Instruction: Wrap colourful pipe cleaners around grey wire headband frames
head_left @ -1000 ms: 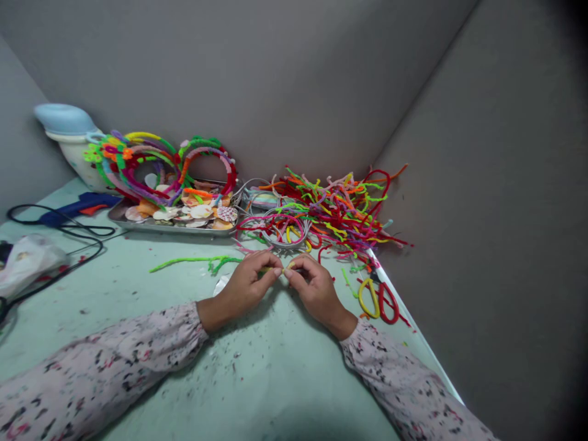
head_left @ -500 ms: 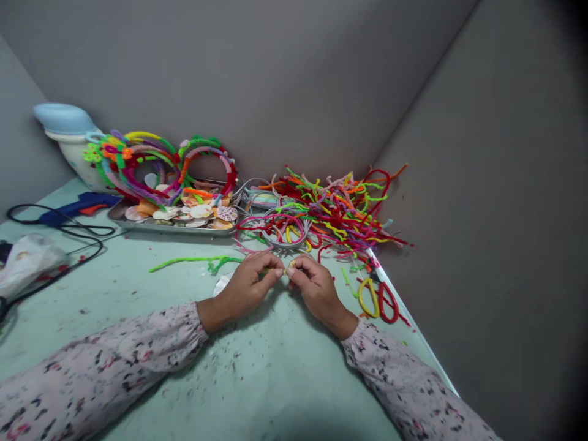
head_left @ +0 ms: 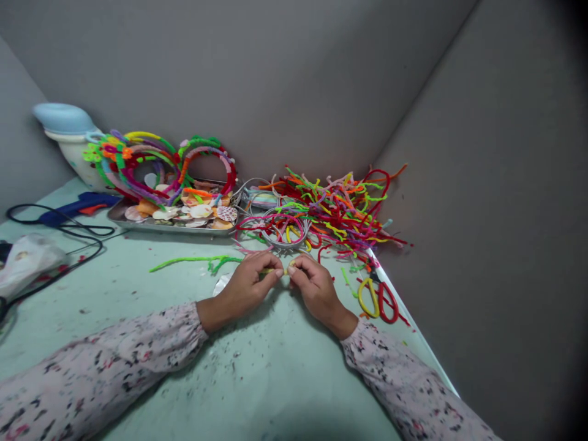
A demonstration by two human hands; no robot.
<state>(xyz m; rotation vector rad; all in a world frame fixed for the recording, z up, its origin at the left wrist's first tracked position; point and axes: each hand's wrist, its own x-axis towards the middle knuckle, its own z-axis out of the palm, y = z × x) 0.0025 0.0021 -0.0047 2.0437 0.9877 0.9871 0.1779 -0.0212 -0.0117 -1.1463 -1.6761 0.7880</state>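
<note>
Between my two hands is a short yellowish piece of pipe cleaner, mostly covered by the fingers. My left hand pinches one end between thumb and forefinger. Facing it, my right hand pinches the other end, its fingers curled. A green pipe cleaner lies on the table to the left, one end passing behind my left hand. Just beyond the fingertips sits a bundle of grey headband hoops. Yellow-and-red-handled scissors lie right of my right hand.
A metal tray holds shells, with pipe-cleaner-wrapped headbands on it. A heap of coloured pipe cleaners lies against the wall. At left are a blue glue gun, a black cord, a plastic bag and a blue-lidded container.
My fingertips have drawn very slightly apart, so a little more of the yellowish piece shows between them. Everything else stays where it was.
</note>
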